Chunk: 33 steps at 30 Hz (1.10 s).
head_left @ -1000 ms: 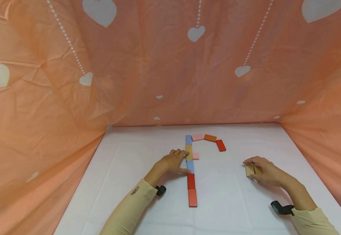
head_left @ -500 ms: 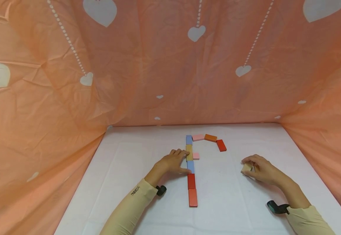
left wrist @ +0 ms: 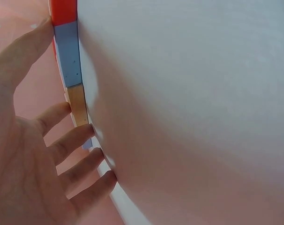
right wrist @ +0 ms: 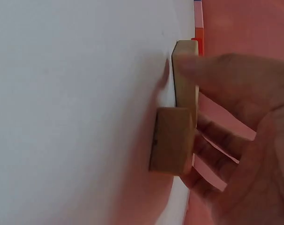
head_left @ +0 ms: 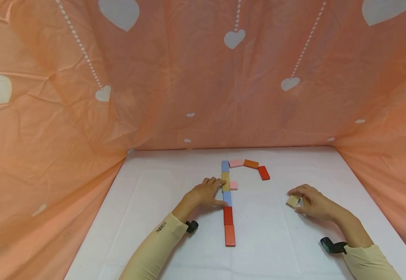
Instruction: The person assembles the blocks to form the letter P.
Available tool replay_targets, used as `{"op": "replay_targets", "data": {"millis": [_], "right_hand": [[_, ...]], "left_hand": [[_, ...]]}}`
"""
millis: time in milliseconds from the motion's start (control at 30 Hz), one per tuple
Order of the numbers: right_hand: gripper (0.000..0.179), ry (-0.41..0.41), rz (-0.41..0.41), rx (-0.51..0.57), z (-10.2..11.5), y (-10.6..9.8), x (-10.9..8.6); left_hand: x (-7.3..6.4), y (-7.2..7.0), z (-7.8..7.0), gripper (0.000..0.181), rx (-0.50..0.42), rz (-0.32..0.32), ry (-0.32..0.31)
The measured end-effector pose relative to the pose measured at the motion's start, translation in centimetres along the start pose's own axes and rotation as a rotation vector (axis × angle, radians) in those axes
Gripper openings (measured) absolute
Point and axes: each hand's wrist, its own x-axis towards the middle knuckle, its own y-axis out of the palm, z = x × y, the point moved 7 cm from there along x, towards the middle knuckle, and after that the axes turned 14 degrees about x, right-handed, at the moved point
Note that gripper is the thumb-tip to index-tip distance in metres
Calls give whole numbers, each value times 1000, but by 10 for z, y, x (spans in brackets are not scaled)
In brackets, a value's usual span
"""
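My left hand (head_left: pixel 208 193) lies beside a straight row of flat wooden blocks, fingers spread. Its fingertips touch the yellow block (head_left: pixel 225 177), and the thumb reaches the joint of the lower blue block (head_left: pixel 227 197) and the red block (head_left: pixel 228 216). On the right, my right hand (head_left: pixel 314 202) curls over two natural-wood blocks close to the table. One tan block (head_left: pixel 293 201) juts out by the fingertips. In the right wrist view, the thumb presses the farther block (right wrist: pixel 183 89); the nearer block (right wrist: pixel 171 140) has fingers curled behind it.
A coral block (head_left: pixel 230 235) ends the row at the front, an upper blue block (head_left: pixel 225 166) at the back. From there pink (head_left: pixel 236 163), orange (head_left: pixel 251 163) and red blocks (head_left: pixel 264 173) curve rightward. A small pink block (head_left: pixel 233 186) abuts the row. A peach curtain (head_left: pixel 203 77) surrounds the white table.
My right hand has shifted slightly left with the tan blocks, and one has turned and now juts out by the fingertips. The left hand and the row have stayed put.
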Motion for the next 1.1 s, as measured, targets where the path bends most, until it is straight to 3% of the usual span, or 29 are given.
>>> {"op": "replay_targets", "data": {"millis": [267,533,1000,1100], "right_hand": [[41,-45,-26,-9,0,-1,5],[34,-21,-38,41,-2,3,13],[32,32,-17,142,15,19,42],[31,-17,-13,132,25,23,51]], "left_hand": [[0,0,1,89,-7,6,-14],[1,1,1,88,-13,-1,4],[0,-1,1,88,-14,-9,13],[0,0,2,88,-12,-12,15]]}}
